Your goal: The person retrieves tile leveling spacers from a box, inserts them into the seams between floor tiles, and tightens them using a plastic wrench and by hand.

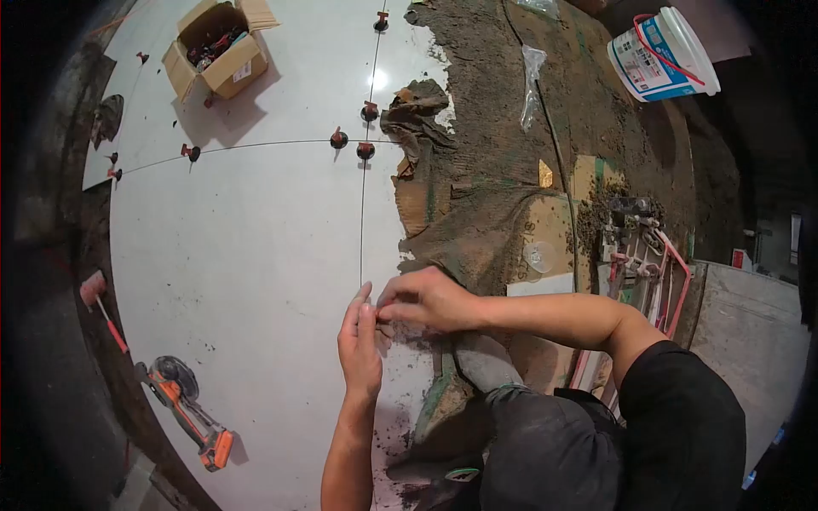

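Observation:
My left hand (361,345) is over the joint between two large white tiles (247,247), its fingers pointing up and bunched together. My right hand (436,300) reaches across from the right and meets it, thumb and fingers pinched. A small reddish bit shows between the fingertips, but the fingers hide what it is. Farther along the joints stand several red-and-black tile levelers, the nearest being a leveler (365,152) close to where the joints cross.
An open cardboard box (243,66) of small parts sits on the far tile. An orange cordless tool (186,410) lies at lower left, near a red-handled brush (104,311). Muddy cardboard (545,226), a white bucket (663,55) and a pink-edged metal frame (652,255) are at right.

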`<act>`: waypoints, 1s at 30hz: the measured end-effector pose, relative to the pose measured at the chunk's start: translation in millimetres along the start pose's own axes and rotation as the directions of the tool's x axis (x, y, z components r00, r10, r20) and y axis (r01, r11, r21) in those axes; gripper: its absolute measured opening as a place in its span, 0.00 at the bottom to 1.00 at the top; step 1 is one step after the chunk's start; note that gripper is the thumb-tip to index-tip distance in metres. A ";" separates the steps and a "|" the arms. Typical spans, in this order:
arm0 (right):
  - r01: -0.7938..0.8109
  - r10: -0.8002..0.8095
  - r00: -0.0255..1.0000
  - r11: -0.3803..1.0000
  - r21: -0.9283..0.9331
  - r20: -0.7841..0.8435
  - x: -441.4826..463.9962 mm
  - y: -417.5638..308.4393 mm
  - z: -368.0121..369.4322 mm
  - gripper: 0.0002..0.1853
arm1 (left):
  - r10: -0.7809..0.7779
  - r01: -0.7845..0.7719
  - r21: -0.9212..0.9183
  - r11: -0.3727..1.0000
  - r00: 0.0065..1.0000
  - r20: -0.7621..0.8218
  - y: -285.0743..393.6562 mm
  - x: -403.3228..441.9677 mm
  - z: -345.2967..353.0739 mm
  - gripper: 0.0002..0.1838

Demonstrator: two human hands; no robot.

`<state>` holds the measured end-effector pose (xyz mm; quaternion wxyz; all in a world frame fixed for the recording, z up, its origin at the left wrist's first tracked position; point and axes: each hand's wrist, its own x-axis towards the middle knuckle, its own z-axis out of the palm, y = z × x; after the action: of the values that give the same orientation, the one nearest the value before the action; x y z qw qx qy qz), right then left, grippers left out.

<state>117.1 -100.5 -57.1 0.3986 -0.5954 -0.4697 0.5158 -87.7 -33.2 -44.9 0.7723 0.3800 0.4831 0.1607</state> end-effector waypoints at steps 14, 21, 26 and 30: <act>0.151 -0.228 0.970 0.845 -0.513 -0.089 52.6 17.7 -78.6 0.10 | 0.643 -0.338 0.906 0.254 0.759 0.102 -55.0 47.2 -37.4 0.42; 0.353 -0.383 0.913 0.562 -0.748 0.144 109.0 26.0 -107.8 0.14 | 0.655 -0.124 0.987 0.102 0.755 0.027 -78.4 58.7 -43.8 0.33; 0.413 -0.389 0.892 0.495 -0.765 0.230 119.1 24.7 -102.4 0.14 | 0.664 -0.158 0.971 0.181 0.748 -0.002 -76.6 56.8 -45.9 0.31; 0.481 -0.386 0.858 0.374 -0.793 0.339 118.5 11.4 -97.9 0.12 | 0.667 -0.164 0.966 0.201 0.745 -0.012 -77.5 58.2 -47.3 0.32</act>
<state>218.8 12.7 -81.8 0.1479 -0.5416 -0.8189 0.1189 -110.0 -28.0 -150.3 0.2061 0.8194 0.5146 0.1458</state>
